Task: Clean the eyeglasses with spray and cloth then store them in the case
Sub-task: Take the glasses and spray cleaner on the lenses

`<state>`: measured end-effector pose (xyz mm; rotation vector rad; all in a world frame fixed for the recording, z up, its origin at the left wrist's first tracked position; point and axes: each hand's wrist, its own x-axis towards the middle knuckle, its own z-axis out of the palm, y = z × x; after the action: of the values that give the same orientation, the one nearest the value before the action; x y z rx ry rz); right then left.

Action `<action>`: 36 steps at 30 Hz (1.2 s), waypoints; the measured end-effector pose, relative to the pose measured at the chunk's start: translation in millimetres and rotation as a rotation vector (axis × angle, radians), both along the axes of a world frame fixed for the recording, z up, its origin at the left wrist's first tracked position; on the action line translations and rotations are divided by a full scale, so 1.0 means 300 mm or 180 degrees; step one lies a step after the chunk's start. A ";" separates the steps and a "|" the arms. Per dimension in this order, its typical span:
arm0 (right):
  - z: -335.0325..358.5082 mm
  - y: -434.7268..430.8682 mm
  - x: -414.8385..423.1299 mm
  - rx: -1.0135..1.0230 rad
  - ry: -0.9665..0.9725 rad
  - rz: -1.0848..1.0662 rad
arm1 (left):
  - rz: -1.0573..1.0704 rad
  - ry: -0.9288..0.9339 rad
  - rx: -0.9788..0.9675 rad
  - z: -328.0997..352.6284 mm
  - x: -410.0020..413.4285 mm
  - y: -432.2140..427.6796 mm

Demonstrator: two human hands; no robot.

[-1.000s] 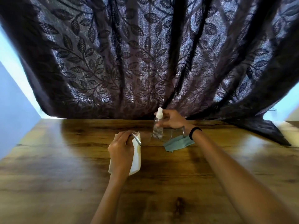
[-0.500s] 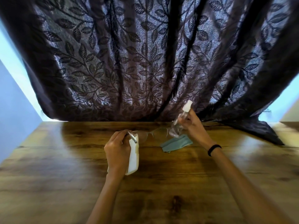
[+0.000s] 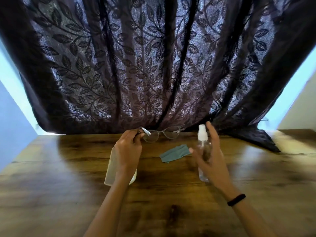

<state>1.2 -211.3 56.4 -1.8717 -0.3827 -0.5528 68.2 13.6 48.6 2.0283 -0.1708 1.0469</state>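
Note:
My left hand (image 3: pixel 129 148) pinches the left end of the clear-framed eyeglasses (image 3: pixel 161 135) and holds them up above the wooden table (image 3: pixel 68 194), lenses stretching to the right. My right hand (image 3: pixel 211 157) grips a clear spray bottle (image 3: pixel 202 151) with a white nozzle, held upright to the right of the glasses, its forefinger raised beside the nozzle. A folded teal cloth (image 3: pixel 174 153) lies on the table between my hands. The white case (image 3: pixel 112 166) lies under my left hand, partly hidden by it.
A dark purple curtain (image 3: pixel 153 65) with a leaf pattern hangs along the table's far edge, and its hem drapes onto the tabletop at the far right (image 3: pixel 253 139). A black band (image 3: pixel 236 200) circles my right wrist.
My right hand lifted the spray bottle off the table and brought it nearer and upright. My left hand raised the glasses higher, above the case.

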 end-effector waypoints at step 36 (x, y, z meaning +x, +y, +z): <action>-0.014 0.083 0.034 -0.0887 -0.0512 -0.0715 | -0.0043 -0.0455 0.0034 0.064 -0.009 -0.037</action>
<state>11.3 -186.4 52.2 -2.1609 -0.3717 -0.8403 65.6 2.6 67.9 1.9593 -0.2647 1.1852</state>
